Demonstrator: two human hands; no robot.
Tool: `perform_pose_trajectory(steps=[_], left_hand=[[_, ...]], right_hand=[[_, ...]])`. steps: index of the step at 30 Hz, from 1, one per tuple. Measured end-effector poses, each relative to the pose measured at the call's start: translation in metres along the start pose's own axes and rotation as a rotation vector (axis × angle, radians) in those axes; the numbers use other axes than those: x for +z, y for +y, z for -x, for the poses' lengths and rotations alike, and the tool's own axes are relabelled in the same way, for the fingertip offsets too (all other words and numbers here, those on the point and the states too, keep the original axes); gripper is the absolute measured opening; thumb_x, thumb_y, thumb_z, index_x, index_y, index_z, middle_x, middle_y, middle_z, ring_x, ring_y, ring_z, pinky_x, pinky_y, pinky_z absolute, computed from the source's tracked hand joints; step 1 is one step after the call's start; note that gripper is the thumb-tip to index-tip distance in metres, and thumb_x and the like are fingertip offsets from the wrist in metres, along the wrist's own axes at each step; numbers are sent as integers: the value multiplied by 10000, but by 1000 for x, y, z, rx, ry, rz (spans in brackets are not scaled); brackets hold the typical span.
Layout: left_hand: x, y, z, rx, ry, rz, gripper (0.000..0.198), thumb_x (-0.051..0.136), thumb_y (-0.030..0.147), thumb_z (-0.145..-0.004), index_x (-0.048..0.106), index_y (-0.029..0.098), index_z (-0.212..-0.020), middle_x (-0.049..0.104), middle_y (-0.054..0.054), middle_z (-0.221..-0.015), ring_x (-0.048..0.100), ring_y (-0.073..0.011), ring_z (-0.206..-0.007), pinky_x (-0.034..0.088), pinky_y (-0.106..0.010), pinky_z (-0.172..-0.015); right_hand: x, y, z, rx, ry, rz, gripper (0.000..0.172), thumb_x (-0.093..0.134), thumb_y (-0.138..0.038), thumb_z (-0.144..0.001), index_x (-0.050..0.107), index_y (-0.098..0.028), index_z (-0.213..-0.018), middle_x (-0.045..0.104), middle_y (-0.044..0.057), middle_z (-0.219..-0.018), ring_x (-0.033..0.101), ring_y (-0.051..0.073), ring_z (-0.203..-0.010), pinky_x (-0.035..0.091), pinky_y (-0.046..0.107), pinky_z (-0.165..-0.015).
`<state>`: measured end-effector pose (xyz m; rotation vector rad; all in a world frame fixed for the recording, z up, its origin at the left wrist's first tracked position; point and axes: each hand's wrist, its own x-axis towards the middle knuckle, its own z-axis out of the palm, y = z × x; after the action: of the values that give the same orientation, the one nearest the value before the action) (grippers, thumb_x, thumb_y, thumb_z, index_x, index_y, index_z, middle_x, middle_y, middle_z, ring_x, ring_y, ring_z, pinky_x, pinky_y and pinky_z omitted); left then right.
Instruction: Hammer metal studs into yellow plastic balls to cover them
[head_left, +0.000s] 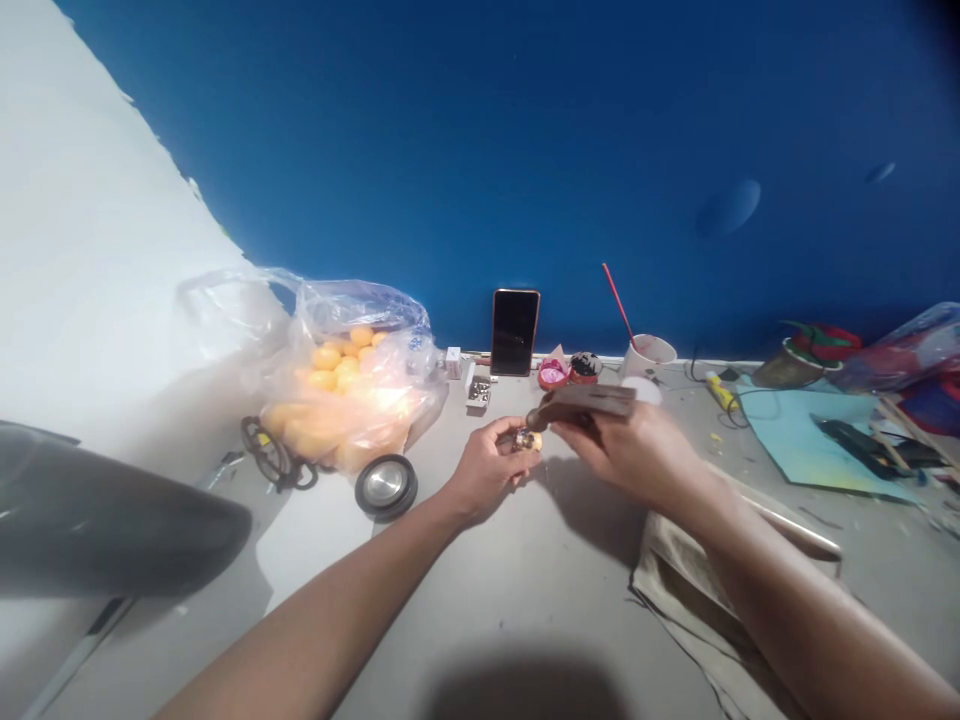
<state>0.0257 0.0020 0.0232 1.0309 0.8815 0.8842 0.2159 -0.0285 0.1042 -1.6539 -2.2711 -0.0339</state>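
My left hand (486, 466) is closed around a small yellowish round object (528, 440) with a decorated spot on it, held just above the grey table (495, 600). My right hand (637, 448) grips a brown tool (581, 402) with a wooden-looking body, its tip touching the small object. Both hands meet at the table's middle, in front of an upright dark phone (514, 331).
A clear plastic bag of orange balls (352, 385) lies left, with a round black-rimmed lid (385, 485) and a dark cord (271, 457). At the back stand small pots (568, 371) and a white cup with a red stick (648, 352). A blue sheet (810, 430), tools and cloth (682, 570) lie right.
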Motion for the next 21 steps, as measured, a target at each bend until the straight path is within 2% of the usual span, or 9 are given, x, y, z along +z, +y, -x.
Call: perform_pose_trajectory(steps=[3,8,13,18,21], left_hand=[[1,-2,1,2,-8,-17,412,829,206,-642,671,120,-1013,625,16,-674,506,-73,-477,402,-229,-471],[-1,-5,-1,14,-5,-20,462,837,213,-635,650,128,-1048,636,16,-687,531,-83,-479,424,-227,-468],[-2,-5,-2,0,-24,-36,399,814,223,-660,665,122,-1016,633,9,-696,553,-86,-492,447,-222,-464],[-4,-5,-4,16,-7,-7,445,810,219,-659,640,139,-1062,650,-11,-793,599,-110,-518,478,-252,-473],[-6,-4,-5,6,9,41,459,793,185,-650,636,139,-1079,646,-11,-797,603,-111,-534,480,-260,-503]], right_hand=[[1,0,-2,-5,-55,56,327,540,-444,-974,795,-245,-1018,765,89,-811,682,234,-699,469,317,-618],[-3,1,-1,-53,96,-42,336,510,-394,-1004,765,-255,-1173,782,97,-1062,715,248,-860,508,333,-712],[7,-1,0,-61,11,72,286,561,-392,-972,793,-225,-970,764,71,-785,674,214,-648,461,302,-596],[0,4,-1,-54,178,-71,310,531,-379,-1000,755,-242,-1164,785,79,-972,706,225,-802,519,318,-705],[-2,9,-2,-44,148,-85,319,525,-384,-998,753,-247,-1174,782,72,-944,703,229,-819,522,322,-719]])
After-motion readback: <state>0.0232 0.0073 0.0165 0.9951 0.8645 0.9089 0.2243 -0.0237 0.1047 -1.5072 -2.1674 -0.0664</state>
